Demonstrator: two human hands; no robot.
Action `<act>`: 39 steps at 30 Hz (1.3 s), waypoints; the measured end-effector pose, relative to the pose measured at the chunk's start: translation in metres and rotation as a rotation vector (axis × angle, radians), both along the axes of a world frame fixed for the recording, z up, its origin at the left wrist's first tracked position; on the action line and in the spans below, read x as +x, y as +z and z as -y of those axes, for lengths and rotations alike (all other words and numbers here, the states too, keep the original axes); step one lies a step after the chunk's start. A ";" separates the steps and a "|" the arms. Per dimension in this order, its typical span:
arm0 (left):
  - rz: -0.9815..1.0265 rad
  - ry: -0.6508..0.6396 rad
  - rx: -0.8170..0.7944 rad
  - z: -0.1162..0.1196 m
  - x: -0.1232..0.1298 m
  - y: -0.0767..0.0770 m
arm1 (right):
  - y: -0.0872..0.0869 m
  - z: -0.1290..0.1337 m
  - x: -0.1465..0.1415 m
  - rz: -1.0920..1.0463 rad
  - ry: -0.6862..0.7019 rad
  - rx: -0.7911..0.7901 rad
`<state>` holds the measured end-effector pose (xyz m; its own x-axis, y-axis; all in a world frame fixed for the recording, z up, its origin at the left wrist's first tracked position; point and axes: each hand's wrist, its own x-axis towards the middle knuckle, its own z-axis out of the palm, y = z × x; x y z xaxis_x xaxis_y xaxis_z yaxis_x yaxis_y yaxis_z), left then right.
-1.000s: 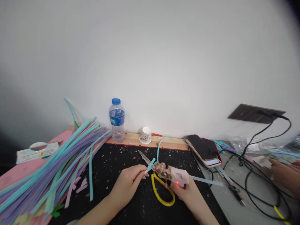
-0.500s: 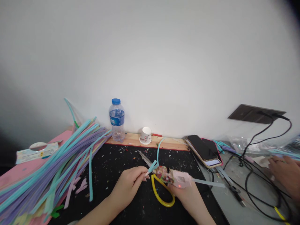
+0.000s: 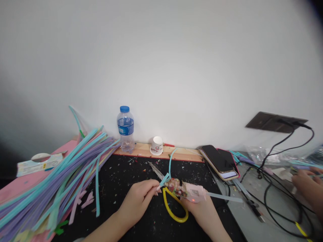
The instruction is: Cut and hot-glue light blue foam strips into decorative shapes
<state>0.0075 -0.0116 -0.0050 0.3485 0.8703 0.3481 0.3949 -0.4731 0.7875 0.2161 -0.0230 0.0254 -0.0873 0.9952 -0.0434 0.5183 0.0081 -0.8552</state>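
My left hand (image 3: pixel 141 196) pinches a short light blue chenille stem (image 3: pixel 164 180) between thumb and fingertips, just left of the glue gun's front end. My right hand (image 3: pixel 202 211) is closed around a pale pink hot glue gun (image 3: pixel 194 192), mostly from below. Its front is crusted with colourful residue, a small red light glows on its side, and a translucent glue stick (image 3: pixel 224 197) sticks out at the back. A thin light blue strip (image 3: pixel 170 163) curves up behind the nozzle area. Yellow-handled scissors (image 3: pixel 174 215) lie beneath, partly hidden, blades pointing away.
A large bundle of pastel chenille stems (image 3: pixel 75 178) lies left, beside a tape roll (image 3: pixel 41 157). A water bottle (image 3: pixel 125 129) and paper cup (image 3: pixel 156 146) stand by the wall. Phones (image 3: pixel 220 161), black cables (image 3: pixel 267 188) and another person's hand (image 3: pixel 308 185) are right.
My two hands, the chenille stem and the glue gun stay almost still. At the far right, the other person's hand has shifted slightly and its fingers have changed pose.
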 end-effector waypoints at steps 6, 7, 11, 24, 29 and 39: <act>-0.004 0.008 -0.012 0.001 0.000 0.002 | 0.002 0.000 0.000 0.019 0.032 0.022; -0.004 0.008 -0.012 0.001 0.000 0.002 | 0.001 0.000 0.001 0.022 0.029 0.023; -0.001 0.006 -0.009 0.001 0.000 0.002 | 0.000 0.000 0.001 0.069 0.009 0.027; 0.001 0.000 0.005 0.001 0.000 0.002 | -0.003 -0.001 0.003 0.116 0.021 0.056; -0.007 0.006 -0.003 0.002 0.000 0.002 | 0.001 0.000 0.001 0.124 0.035 0.047; 0.009 0.002 -0.001 0.001 0.000 0.003 | 0.006 0.000 0.000 0.159 0.024 0.105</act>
<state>0.0077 -0.0125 -0.0024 0.3436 0.8713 0.3504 0.3891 -0.4717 0.7913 0.2160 -0.0231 0.0317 -0.1115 0.9927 0.0450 0.6453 0.1068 -0.7564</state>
